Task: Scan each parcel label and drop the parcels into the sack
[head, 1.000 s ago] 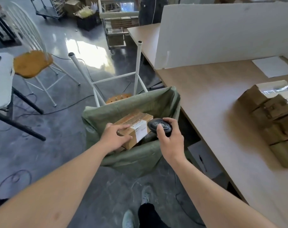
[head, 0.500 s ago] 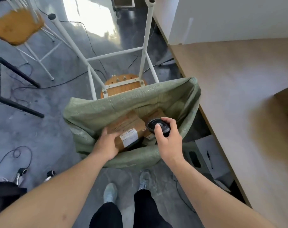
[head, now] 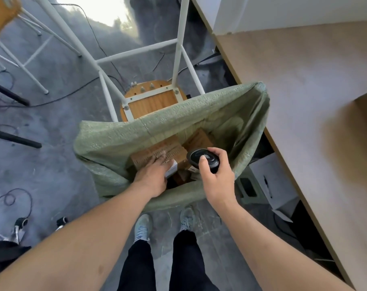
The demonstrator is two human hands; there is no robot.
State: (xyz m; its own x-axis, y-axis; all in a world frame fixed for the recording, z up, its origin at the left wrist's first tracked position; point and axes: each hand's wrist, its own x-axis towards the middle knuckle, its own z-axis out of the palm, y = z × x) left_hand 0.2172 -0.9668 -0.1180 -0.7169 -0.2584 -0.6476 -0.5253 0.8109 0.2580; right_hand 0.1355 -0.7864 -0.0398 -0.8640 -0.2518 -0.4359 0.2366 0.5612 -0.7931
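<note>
Parcel under left hand, inside sack.

A: Since a second ago, the left hand has carried the parcel down inside the sack.

B: Fingers now look flatter on it, though blurred.

A pale green woven sack holds brown cardboard parcels; the scanner is black.
</note>
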